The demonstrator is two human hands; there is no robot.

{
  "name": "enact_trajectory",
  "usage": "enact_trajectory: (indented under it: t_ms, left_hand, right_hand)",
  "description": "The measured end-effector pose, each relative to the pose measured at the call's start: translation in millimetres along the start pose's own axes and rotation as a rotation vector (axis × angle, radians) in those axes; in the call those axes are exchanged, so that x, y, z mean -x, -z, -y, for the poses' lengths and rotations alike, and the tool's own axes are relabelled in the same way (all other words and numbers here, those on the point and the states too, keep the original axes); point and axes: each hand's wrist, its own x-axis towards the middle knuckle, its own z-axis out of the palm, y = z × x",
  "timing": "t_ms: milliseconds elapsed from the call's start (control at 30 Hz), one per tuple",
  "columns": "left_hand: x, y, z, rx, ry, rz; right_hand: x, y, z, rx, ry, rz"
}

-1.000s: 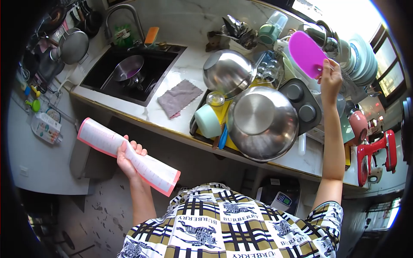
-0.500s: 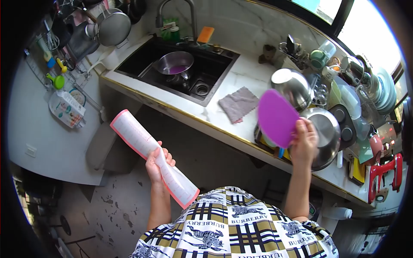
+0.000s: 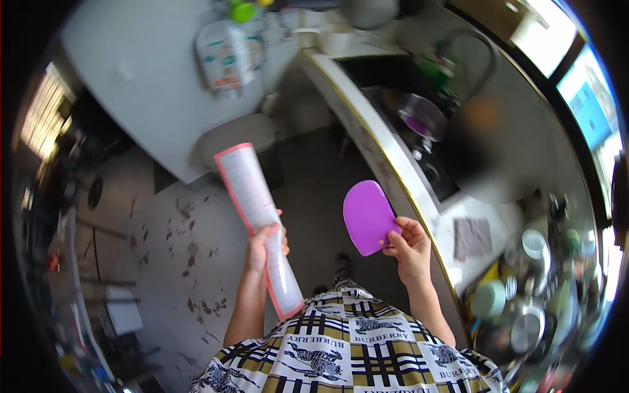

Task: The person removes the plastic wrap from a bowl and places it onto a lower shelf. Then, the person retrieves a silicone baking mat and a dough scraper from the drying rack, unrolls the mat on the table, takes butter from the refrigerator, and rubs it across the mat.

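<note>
My left hand (image 3: 265, 245) is wrapped round the middle of a white mat with a pink border (image 3: 252, 193), which is bent lengthwise and hangs at a slant over the floor. Between the thumb and fingers of my right hand (image 3: 407, 245) is the lower right edge of a flat purple scraper (image 3: 367, 216), rounded at the top. The scraper is in the air beside the counter's front edge, apart from the mat.
On the right runs the counter (image 3: 386, 150) with a black sink holding a metal pot (image 3: 422, 116). Past it lie a grey cloth (image 3: 472, 237), a light green cup (image 3: 488, 299) and metal bowls (image 3: 527, 325). A grey bin (image 3: 236, 137) stands ahead.
The view has turned left, away from the dish rack. My right hand has brought the scraper from above the bowls to beside the counter, nearer the mat. My left hand still holds the mat.
</note>
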Motion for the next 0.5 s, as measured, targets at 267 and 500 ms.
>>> enact_trajectory:
  t_ms: [267, 500]
  left_hand:
    - [-11, 19, -27, -0.097, -0.093, -0.305]
    - [14, 58, -54, -0.111, -0.417, -0.668]
  right_hand:
    - [-97, -89, -26, 0.093, -0.291, 0.759]
    - [-155, -197, -64, 0.33, -0.469, 1.335]
